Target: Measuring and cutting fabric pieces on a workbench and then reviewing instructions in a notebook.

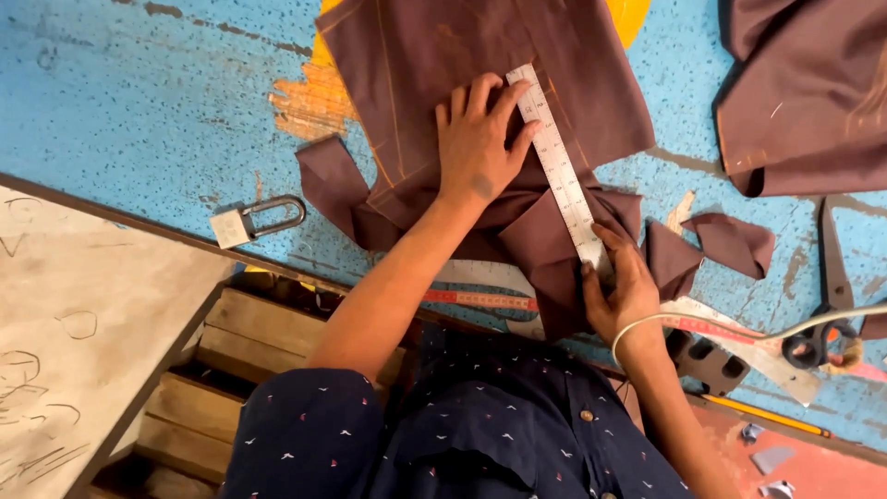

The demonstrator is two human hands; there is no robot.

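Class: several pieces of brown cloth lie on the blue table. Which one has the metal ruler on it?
The large middle piece, under the left hand. The ruler crosses it; the piece at top right and the small scrap lie bare.

You wear a dark navy shirt [480, 434] with short sleeves, dotted all over with small white and red marks, and a small round button [585, 416] on its front. Both forearms are bare, and your hands carry no gloves or rings.
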